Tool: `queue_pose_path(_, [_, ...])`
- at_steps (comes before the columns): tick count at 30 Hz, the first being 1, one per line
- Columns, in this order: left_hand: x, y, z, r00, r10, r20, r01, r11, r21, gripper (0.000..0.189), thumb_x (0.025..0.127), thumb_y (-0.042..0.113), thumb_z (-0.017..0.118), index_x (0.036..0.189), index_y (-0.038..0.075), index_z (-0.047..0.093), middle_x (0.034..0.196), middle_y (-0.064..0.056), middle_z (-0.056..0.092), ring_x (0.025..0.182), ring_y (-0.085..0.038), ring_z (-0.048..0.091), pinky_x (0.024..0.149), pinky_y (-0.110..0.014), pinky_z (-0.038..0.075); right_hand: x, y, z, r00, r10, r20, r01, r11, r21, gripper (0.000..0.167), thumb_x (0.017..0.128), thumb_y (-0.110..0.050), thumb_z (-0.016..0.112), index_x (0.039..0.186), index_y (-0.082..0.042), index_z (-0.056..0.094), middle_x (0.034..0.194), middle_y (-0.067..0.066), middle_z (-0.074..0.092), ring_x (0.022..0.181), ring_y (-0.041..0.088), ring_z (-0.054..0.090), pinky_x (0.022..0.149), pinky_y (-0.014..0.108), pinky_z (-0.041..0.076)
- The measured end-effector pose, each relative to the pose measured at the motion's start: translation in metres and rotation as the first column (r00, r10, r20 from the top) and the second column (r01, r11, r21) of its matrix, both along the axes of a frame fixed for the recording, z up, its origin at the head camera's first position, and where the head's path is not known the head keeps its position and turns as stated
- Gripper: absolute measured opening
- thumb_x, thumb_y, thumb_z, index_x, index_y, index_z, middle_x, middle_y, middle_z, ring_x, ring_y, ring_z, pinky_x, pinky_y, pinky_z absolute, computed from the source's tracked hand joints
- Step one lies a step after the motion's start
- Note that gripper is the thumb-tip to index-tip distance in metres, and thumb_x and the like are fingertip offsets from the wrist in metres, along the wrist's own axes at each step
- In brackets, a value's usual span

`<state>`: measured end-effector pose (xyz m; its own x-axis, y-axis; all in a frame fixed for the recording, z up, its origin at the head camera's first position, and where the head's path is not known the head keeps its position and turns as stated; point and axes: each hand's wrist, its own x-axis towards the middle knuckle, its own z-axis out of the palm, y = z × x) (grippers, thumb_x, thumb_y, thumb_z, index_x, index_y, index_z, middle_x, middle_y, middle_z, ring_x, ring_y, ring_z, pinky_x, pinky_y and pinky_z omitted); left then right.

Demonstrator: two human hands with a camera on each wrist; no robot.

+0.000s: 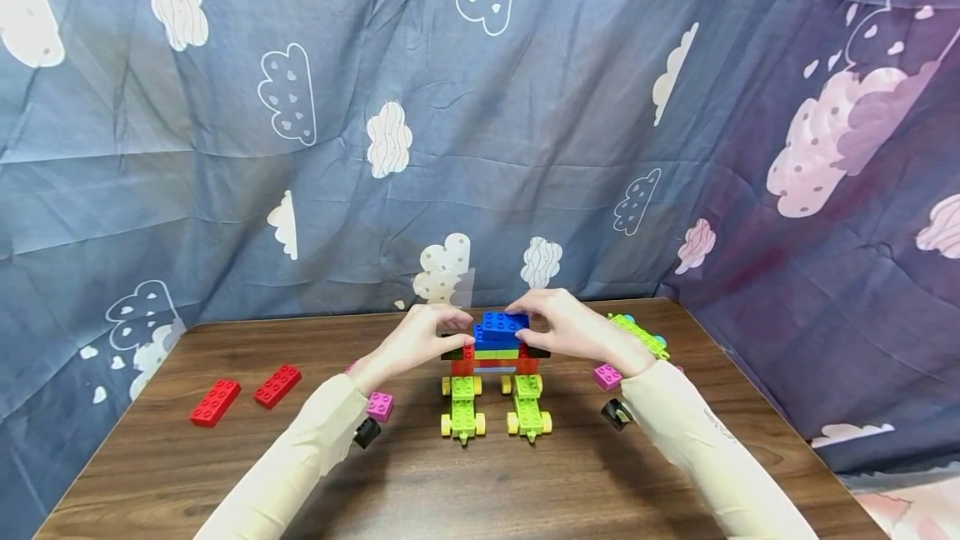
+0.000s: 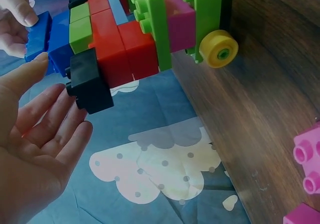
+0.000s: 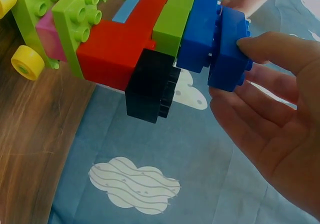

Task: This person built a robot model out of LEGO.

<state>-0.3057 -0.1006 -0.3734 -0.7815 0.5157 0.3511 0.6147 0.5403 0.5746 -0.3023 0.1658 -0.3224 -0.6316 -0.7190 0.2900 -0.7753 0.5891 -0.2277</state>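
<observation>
A built figure of toy building bricks stands mid-table, with red bricks (image 2: pixel 112 49), lime bricks (image 3: pixel 172 21) and a black brick (image 3: pixel 150 86) jutting out at each side. On top is a lower blue brick (image 3: pixel 199 31). An upper blue brick (image 3: pixel 230 49) sits over it, slightly askew with a thin gap. My right hand (image 1: pixel 566 325) pinches this upper brick between thumb and fingers. My left hand (image 1: pixel 423 336) is at the figure's left side, its thumb close to the blue bricks and its fingers (image 2: pixel 65 119) loosely extended beside the black brick; contact is hard to tell.
The figure stands on two lime wheeled bases (image 1: pixel 463 415) with yellow wheels. Two red bricks (image 1: pixel 215 402) lie at the left. Pink bricks (image 1: pixel 380 407) and black pieces (image 1: pixel 617 413) lie near both forearms. A lime wheeled piece (image 1: pixel 637 333) is at the back right, before the cloud-print cloth (image 1: pixel 480 148).
</observation>
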Motion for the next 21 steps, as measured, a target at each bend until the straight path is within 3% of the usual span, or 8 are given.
queue_pose_path(8, [0.002, 0.001, 0.005, 1.0, 0.02, 0.001, -0.02, 1.0, 0.007, 0.033, 0.092, 0.029, 0.071, 0.118, 0.009, 0.071, 0.115, -0.006, 0.073, 0.101, -0.019, 0.068, 0.095, -0.038, 0.056, -0.004, -0.002, -0.004, 1.0, 0.018, 0.01, -0.018, 1.0, 0.001, 0.03, 0.091, -0.016, 0.071, 0.119, -0.007, 0.069, 0.109, 0.006, 0.071, 0.088, 0.019, 0.065, 0.078, 0.026, 0.057])
queue_pose_path(17, [0.002, 0.002, 0.011, 0.999, 0.003, -0.053, -0.003, 1.0, 0.006, 0.031, 0.092, 0.029, 0.07, 0.116, 0.009, 0.071, 0.112, -0.006, 0.074, 0.098, -0.018, 0.068, 0.092, -0.038, 0.056, -0.004, -0.008, -0.002, 0.999, 0.048, -0.004, -0.048, 0.999, 0.001, 0.029, 0.091, -0.016, 0.07, 0.118, -0.006, 0.069, 0.107, 0.007, 0.071, 0.088, 0.016, 0.065, 0.08, 0.029, 0.058])
queue_pose_path(21, [0.001, 0.002, 0.012, 0.999, -0.003, -0.035, 0.003, 1.0, 0.009, 0.031, 0.092, 0.028, 0.07, 0.117, 0.009, 0.071, 0.11, -0.006, 0.073, 0.098, -0.018, 0.068, 0.092, -0.038, 0.056, -0.004, -0.009, -0.002, 0.999, 0.049, 0.014, -0.049, 0.999, 0.002, 0.029, 0.092, -0.016, 0.069, 0.119, -0.005, 0.069, 0.108, 0.007, 0.071, 0.09, 0.018, 0.065, 0.081, 0.033, 0.059])
